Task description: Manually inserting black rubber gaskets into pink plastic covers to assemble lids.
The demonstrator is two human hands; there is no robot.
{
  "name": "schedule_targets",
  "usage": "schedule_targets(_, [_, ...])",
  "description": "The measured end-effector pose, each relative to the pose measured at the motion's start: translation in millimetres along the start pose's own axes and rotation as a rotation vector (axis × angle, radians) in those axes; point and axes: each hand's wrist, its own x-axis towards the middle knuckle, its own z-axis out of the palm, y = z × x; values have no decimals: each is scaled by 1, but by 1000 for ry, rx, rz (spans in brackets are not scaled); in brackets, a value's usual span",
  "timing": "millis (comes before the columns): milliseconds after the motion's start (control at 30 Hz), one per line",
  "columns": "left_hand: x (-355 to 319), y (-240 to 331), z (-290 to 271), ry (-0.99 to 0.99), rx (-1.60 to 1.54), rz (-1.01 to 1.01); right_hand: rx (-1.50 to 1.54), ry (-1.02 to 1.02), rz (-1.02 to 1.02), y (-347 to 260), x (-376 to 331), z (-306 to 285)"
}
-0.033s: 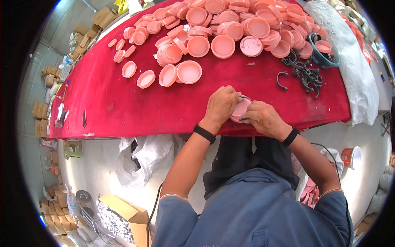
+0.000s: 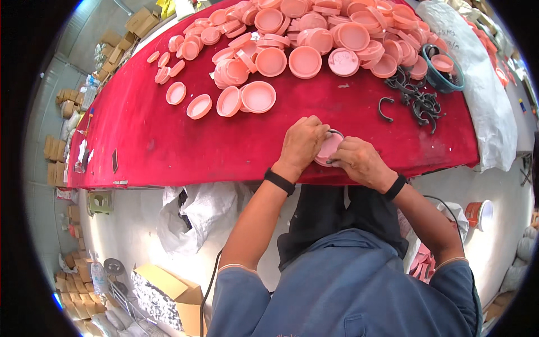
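Note:
Near the table's front edge, both hands hold a shallow pink round lid [image 2: 329, 147]. My left hand [image 2: 303, 143] is closed at its far left side, fingers bent over the rim. My right hand [image 2: 364, 162] pinches at its right and near side. A dark curved strip [image 2: 337, 133] shows along the far rim between the hands; a dark bit also shows by the right fingertips. The fingers hide how the strip sits in the lid. Several dark C-shaped strips like it [image 2: 424, 108] lie to the right, with a single one [image 2: 383, 109] apart from them.
A large heap of pink round lids [image 2: 305, 62] covers the back of the red-covered table [image 2: 185, 146]. A teal basket [image 2: 449, 84] stands at the right beside white sacking [image 2: 488, 106]. Below are a white bag [image 2: 191, 219], an open carton [image 2: 168, 283] and a bucket [image 2: 480, 215].

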Motion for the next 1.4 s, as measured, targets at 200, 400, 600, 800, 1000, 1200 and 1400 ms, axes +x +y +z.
schedule_targets(200, [2,-6,1,-6,0,-6,-64,37,100,-11,5,7])
schedule_targets(400, [11,-7,7,-5,-2,47,-116,100,157,-11,10,10])
schedule_targets(600, [2,-13,6,-17,-37,34,-122,147,64,13,-3,37])
schedule_targets(800, [-7,12,-4,-85,-41,-230,-145,171,45,2,-11,26])
schedule_targets(1000, [-19,15,24,144,-499,-527,139,681,326,-25,-10,25])
schedule_targets(1200, [0,34,55,407,-1014,-746,301,729,822,-23,-16,35])
schedule_targets(1400, [5,41,63,368,-1242,-743,298,629,940,-27,-15,28])
